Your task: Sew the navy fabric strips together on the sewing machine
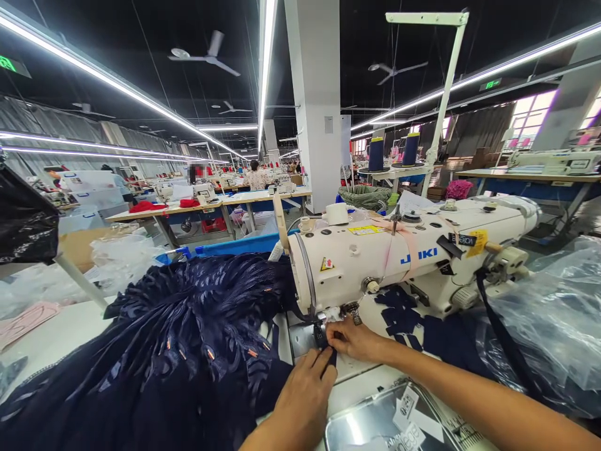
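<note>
At the left end of a white sewing machine (357, 260), both hands are close together below the needle area. My left hand (307, 388) has its fingers pressed together on a small piece of navy fabric (333, 357). My right hand (354, 339) is closed in a pinch at the same piece, just to the right of a dark strip (320, 335) on the metal plate (301, 340). The fingertips partly hide the fabric and its edges. A large heap of navy garments (188, 326) with small orange-toned tabs lies left of my left hand.
Navy fabric cut pieces (400, 311) lie under the machine arm. Clear plastic bags (554, 313) sit at the right. A metal tray (357, 426) with printed white labels (407, 432) is at the front. Two navy thread cones (376, 154) stand behind the machine.
</note>
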Available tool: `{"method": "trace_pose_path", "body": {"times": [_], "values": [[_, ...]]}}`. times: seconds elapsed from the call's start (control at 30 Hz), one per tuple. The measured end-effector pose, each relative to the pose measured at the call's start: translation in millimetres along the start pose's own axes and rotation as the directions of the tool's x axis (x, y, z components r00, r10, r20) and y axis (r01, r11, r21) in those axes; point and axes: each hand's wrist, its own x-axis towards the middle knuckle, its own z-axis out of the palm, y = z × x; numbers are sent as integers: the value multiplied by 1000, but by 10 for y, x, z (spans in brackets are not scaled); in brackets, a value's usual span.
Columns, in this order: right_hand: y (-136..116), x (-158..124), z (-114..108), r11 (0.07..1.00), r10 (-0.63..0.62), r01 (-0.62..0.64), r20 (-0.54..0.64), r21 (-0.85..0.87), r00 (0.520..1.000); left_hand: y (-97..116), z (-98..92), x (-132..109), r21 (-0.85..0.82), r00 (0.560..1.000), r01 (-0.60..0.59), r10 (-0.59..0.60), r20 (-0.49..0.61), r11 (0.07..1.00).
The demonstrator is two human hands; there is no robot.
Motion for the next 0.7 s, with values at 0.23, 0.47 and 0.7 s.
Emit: {"method": "trace_pose_path", "body": {"times": [0.23,0.47,0.7], "values": [[74,-28,112,986,-118,105,-101,-126,988,-73,-13,39,-109,999,5,0,47,994],[119,-172,83,810,-478,427,-31,-401,878,-86,68,-20,-42,981,-85,77,-177,995],[156,-163,8,727,-510,443,20,-524,860,-66,81,75,63,962,-69,83,-258,996]]}}
